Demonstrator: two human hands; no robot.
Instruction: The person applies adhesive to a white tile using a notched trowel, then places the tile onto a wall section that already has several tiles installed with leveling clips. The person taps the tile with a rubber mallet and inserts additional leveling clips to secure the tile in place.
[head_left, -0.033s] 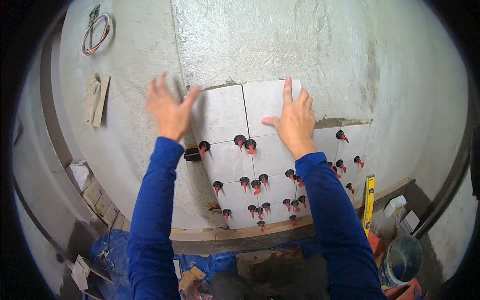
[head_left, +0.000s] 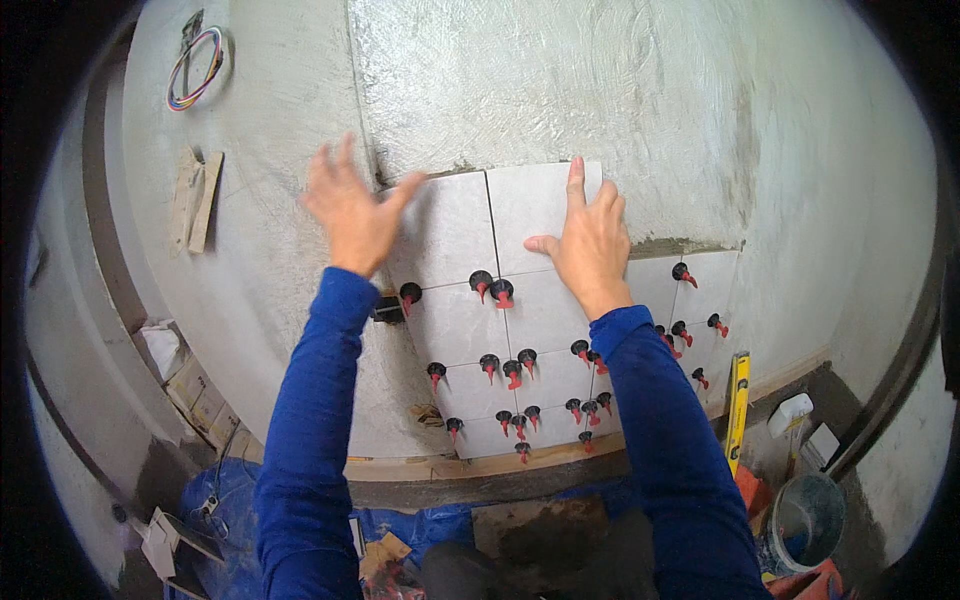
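Observation:
My left hand point(head_left: 355, 222), slightly blurred, is open with its fingers spread beside the left edge of the upper left wall tile point(head_left: 448, 232). Its thumb reaches over that tile's top left corner; I cannot tell whether it touches. My right hand point(head_left: 590, 245) lies open on the neighbouring pale grey tile point(head_left: 525, 205), index finger stretched up to the top edge, thumb pointing left. A narrow dark gap runs between these two tiles. Below, black-and-red tile levelling clips point(head_left: 502, 293) sit along the joints of the lower tiles point(head_left: 550, 320).
Grey adhesive coats the wall point(head_left: 520, 90) above. Coiled wires point(head_left: 195, 70) hang at upper left, and a dark box opening point(head_left: 388, 310) borders the tiles. A yellow spirit level point(head_left: 738, 410) leans at right near a bucket point(head_left: 808, 520). Blue sheeting point(head_left: 420, 525) covers part of the floor.
My left hand has shifted a little to the right, toward the upper left tile. My right hand has stayed in place on its tile.

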